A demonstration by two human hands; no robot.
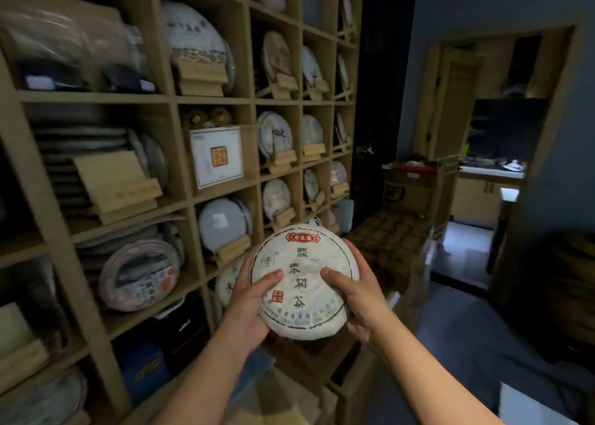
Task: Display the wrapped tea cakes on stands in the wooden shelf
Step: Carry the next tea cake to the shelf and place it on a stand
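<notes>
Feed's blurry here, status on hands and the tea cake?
Left hand and right hand both grip wrapped tea cake. Cake held in front of wooden shelf, not on a stand. Nothing blocking.

You hold one tea cake (304, 283) in two hands, left (249, 299) and right (359, 299). One wooden shelf (212, 99) faces you, with at least a dozen more wrapped cakes on stands; blur hides the exact number. One white box (216, 156) sits in a compartment. One cardboard carton (407, 189) stands beyond.
</notes>
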